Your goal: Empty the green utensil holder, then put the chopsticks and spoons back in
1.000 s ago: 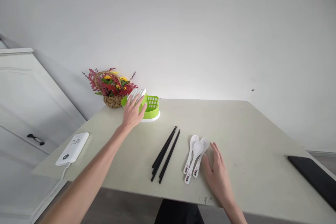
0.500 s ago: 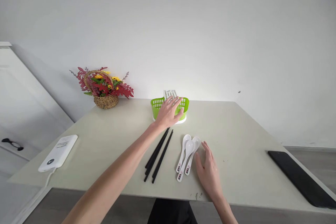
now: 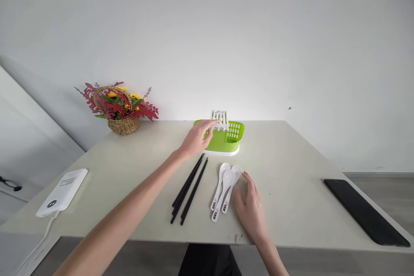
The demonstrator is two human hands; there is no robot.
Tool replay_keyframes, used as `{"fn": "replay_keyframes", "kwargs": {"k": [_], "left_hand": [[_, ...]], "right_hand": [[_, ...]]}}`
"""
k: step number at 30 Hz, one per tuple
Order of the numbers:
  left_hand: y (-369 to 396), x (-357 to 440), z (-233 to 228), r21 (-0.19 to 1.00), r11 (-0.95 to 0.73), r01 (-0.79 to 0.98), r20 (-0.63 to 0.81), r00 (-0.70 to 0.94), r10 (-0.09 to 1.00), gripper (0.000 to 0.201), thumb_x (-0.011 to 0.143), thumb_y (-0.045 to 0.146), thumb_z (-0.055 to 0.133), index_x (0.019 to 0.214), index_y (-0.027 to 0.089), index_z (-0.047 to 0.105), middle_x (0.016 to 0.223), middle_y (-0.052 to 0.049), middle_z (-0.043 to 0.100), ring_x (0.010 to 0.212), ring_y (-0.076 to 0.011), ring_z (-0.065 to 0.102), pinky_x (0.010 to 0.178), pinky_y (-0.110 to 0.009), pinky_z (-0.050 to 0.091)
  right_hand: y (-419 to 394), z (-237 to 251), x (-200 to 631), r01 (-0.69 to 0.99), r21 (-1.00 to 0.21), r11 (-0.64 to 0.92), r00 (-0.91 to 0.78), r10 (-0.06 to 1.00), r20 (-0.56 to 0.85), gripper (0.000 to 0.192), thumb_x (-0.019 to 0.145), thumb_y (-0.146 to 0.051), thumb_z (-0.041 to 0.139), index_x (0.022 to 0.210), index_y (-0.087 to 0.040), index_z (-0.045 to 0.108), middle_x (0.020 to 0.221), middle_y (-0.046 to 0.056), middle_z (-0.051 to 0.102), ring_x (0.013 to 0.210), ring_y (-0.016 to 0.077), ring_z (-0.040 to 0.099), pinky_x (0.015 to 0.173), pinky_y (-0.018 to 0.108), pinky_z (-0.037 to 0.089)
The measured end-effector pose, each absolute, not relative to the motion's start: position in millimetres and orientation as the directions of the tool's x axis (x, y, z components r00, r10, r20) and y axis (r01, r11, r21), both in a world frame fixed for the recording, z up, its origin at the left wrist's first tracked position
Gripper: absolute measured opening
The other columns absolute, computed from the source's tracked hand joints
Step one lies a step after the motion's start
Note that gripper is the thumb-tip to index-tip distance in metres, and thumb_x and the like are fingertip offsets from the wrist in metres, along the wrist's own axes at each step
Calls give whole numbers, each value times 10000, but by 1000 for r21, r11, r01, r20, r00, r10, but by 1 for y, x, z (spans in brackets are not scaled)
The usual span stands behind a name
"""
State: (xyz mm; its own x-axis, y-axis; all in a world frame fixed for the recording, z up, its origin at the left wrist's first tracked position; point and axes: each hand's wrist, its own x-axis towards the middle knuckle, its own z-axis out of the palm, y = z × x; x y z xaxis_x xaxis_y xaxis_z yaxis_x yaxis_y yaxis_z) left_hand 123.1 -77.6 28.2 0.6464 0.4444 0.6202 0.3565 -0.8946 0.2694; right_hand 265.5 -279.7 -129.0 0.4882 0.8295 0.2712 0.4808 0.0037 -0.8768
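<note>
A green cutlery basket (image 3: 216,141) with a white base and a white slotted top piece (image 3: 220,116) stands at the back of the table. My left hand (image 3: 196,137) reaches across its left part, fingers stretched toward the slotted piece and thumb apart. Whether the fingertips touch it, I cannot tell. Behind this hand the basket's left side is partly hidden. Several black chopsticks (image 3: 189,192) lie below my left hand. Three white spoons (image 3: 223,187) overlap to their right. Beside the spoons, my right hand (image 3: 251,209) rests on the table, fingers loosely curved and holding nothing.
A wicker basket of red and yellow flowers (image 3: 123,125) stands back left against the wall. At the left lies a white device (image 3: 63,192) with a cable. A long black flat object (image 3: 365,211) lies near the right edge of the table (image 3: 291,164).
The green basket has shifted right on the table, and more of its front and slotted top shows. My left hand has slid left across it. The view has shifted slightly.
</note>
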Motion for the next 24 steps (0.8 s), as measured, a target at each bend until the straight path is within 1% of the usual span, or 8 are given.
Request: {"fn": "replay_keyframes", "kwargs": {"k": [3, 5, 8, 10, 12, 17, 21, 24], "left_hand": [[-83, 94, 8, 375, -812, 448, 717, 415, 560, 300, 1053, 254, 407, 1245, 220, 635, 1192, -78, 725, 1121, -189, 672, 1002, -349, 532], [-90, 70, -14, 457, -714, 531, 696, 286, 658, 252, 1039, 303, 440, 1155, 211, 643, 1093, -82, 720, 979, -190, 682, 857, -326, 557], [-108, 36, -49, 605, -538, 587, 500, 245, 830, 256, 1016, 377, 468, 1130, 212, 629, 1024, -64, 702, 779, -159, 653, 713, -291, 548], [-125, 19, -67, 647, -449, 616, 369, 262, 892, 273, 986, 419, 518, 1132, 213, 621, 953, -37, 681, 705, -149, 628, 693, -291, 546], [-143, 8, -79, 660, -412, 628, 291, 292, 911, 273, 983, 441, 519, 1105, 219, 622, 884, -18, 662, 682, -156, 617, 691, -297, 542], [-175, -3, -85, 658, -411, 630, 262, 320, 910, 286, 1002, 479, 511, 1109, 239, 623, 866, -15, 671, 740, -186, 636, 717, -312, 540], [-184, -5, -82, 603, -447, 661, 260, 367, 893, 313, 984, 509, 554, 1124, 243, 641, 842, -12, 675, 791, -208, 658, 800, -352, 553], [-185, -7, -85, 575, -471, 669, 262, 395, 881, 323, 986, 508, 554, 1143, 239, 638, 840, -16, 669, 857, -227, 663, 895, -402, 540]], "right_hand": [[-279, -129, 266, 477, -879, 7, 485, 832, 270, 523, 1014, -438, 449, 1492, -229, 462, 1577, 127, 488, 1465, 309, 443, 1182, 532, 389], [-279, -130, 267, 470, -882, -1, 492, 830, 262, 516, 1012, -434, 448, 1486, -229, 465, 1569, 126, 494, 1458, 311, 450, 1178, 531, 394], [-279, -130, 267, 460, -888, -12, 502, 828, 250, 508, 1010, -434, 447, 1473, -228, 476, 1564, 129, 494, 1458, 314, 446, 1176, 519, 397], [-279, -131, 267, 448, -894, -24, 516, 823, 237, 506, 1012, -456, 449, 1470, -243, 486, 1572, 127, 477, 1450, 322, 452, 1150, 514, 426], [-279, -132, 267, 428, -903, -39, 542, 810, 222, 510, 1017, -488, 446, 1476, -270, 491, 1583, 125, 450, 1423, 336, 482, 1095, 510, 477], [-258, -122, 274, 481, -876, -37, 548, 792, 268, 551, 1024, -523, 422, 1530, -307, 447, 1604, 132, 379, 1418, 338, 483, 1068, 519, 496], [-216, -103, 297, 670, -742, 26, 436, 795, 422, 582, 1029, -458, 397, 1584, -285, 380, 1581, 162, 369, 1448, 327, 440, 1066, 514, 488], [-183, -93, 316, 783, -621, 33, 337, 817, 468, 564, 1018, -340, 366, 1573, -252, 421, 1615, 188, 262, 1413, 355, 474, 1060, 556, 483]]}}
